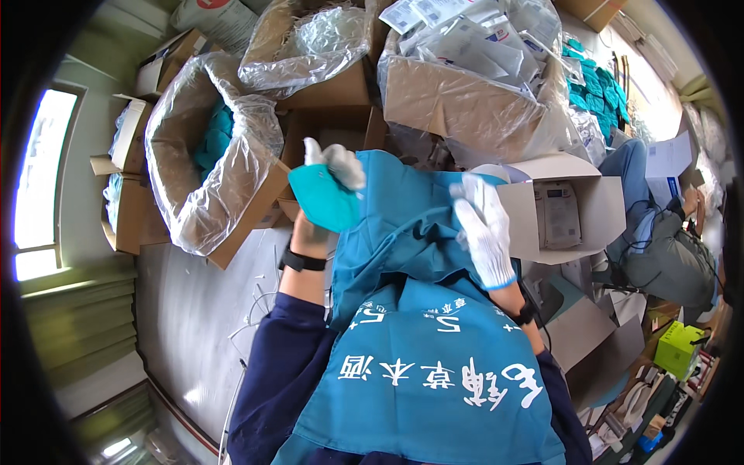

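Left hand (335,164): white-gloved, raised at the far left corner of the apron (434,333), with forearm reaching up alongside the apron's left edge.
Left wristband (304,262): black, strapped just left of the apron.
Right hand (484,229): white-gloved, slightly blurred, over the right edge of the apron; forearm slanting up and leftward from the apron's right side.
Teal piece (324,198): flat, many-sided, just left of the apron's far part, broad face toward the camera; long axis slanting, one end pointing up and away from the apron, the other down toward the apron's edge.
Left fingers (345,167): mostly curled behind the teal piece's far edge, gripping it, with one finger or the thumb sticking up, away from the apron.
Right fingers (479,198): straightened and loosely apart, pointing across the apron's far part; nothing visible in grasp; cannot tell whether touching the cloth.
Apron: blue-green, white-lettered, bunched in folds between both hands.
Lined box (174,155): left of the apron, clear plastic over the sides, more teal pieces (215,143) inside.
Packet box (457,93): beyond the apron, heaped with pale packets (480,46).
Small carton (604,205): right of the apron, flaps open.
Co-worker (663,256): farther right of the apron, seated or bent, cannot tell which.
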A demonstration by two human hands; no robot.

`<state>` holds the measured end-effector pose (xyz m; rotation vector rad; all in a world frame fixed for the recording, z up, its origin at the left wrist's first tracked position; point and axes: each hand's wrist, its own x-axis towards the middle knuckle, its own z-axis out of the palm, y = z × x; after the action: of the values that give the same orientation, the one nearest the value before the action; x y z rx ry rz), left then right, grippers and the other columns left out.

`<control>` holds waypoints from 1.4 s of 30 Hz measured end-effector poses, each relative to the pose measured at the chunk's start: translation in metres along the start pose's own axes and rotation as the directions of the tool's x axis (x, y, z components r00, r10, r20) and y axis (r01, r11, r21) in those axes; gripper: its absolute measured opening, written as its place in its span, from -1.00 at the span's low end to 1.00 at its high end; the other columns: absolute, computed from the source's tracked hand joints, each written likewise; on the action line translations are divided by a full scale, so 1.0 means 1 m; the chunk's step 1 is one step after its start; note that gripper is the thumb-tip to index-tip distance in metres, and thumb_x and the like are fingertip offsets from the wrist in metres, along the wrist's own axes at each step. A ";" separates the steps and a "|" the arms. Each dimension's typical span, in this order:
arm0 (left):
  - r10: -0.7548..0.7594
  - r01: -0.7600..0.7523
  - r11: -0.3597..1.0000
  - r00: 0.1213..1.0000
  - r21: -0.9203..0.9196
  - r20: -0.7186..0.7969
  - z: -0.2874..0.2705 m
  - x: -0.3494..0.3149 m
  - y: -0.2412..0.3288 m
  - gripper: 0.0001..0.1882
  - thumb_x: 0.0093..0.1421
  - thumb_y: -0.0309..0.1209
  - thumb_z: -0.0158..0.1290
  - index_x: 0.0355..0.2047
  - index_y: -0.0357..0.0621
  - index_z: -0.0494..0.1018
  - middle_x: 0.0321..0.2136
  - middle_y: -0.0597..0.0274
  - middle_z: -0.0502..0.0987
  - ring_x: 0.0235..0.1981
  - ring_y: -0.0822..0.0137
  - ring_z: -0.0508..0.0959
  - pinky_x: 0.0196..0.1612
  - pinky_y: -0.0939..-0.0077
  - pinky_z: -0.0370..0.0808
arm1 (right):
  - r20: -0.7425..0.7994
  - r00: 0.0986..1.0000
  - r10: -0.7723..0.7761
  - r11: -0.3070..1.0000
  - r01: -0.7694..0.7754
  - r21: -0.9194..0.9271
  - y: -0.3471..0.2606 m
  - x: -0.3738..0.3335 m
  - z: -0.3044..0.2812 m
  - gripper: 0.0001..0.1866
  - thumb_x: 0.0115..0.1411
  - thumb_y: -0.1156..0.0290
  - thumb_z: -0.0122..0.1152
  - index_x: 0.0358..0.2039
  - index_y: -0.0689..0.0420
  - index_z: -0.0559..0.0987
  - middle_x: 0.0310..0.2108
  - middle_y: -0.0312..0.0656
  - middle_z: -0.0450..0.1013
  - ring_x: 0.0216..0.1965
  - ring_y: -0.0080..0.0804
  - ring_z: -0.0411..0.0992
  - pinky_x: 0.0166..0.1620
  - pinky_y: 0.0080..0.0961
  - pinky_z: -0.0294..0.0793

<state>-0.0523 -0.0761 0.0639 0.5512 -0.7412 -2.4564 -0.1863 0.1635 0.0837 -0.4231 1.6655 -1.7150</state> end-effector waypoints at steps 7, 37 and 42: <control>-0.135 0.125 0.990 0.963 0.059 0.233 0.043 -0.014 -0.066 -0.35 0.47 0.16 -0.37 -0.66 0.00 0.05 -0.64 0.31 0.12 -0.53 0.31 0.17 -0.38 0.38 0.21 | 0.554 0.830 -0.065 0.984 -0.040 0.175 0.023 0.039 0.042 -0.45 0.28 0.39 0.26 0.23 0.26 0.36 0.11 -0.08 0.38 0.15 -0.43 0.33 0.22 -0.47 0.30; 0.206 -0.016 0.488 0.974 0.873 -0.098 -0.014 -0.035 -0.136 -0.55 0.40 -0.16 -0.05 -0.46 -0.33 0.46 -0.64 -0.01 0.39 -0.58 0.33 0.35 -0.41 0.30 0.39 | 0.138 0.990 0.015 0.915 -0.069 0.397 0.049 0.036 0.028 -0.70 0.45 0.22 0.04 -0.40 0.09 0.49 -0.56 -0.39 0.35 -0.59 -0.72 0.24 -0.53 -0.75 0.19; 0.457 -0.138 -0.176 0.866 0.975 0.205 -0.016 -0.024 -0.100 -0.55 0.31 -0.26 0.10 -0.69 -0.22 0.37 -0.69 -0.10 0.36 -0.62 -0.04 0.49 -0.57 0.22 0.35 | 0.297 0.851 0.434 0.689 -0.525 0.499 0.051 0.017 0.050 -0.62 0.47 0.14 -0.06 -0.52 -0.02 0.33 -0.71 -0.36 0.19 -0.78 -0.52 0.16 -0.69 -0.55 0.16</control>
<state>-0.0606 0.0037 -0.0024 0.9490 -2.3153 -0.7891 -0.1517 0.1188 0.0362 0.1630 0.9520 -1.6083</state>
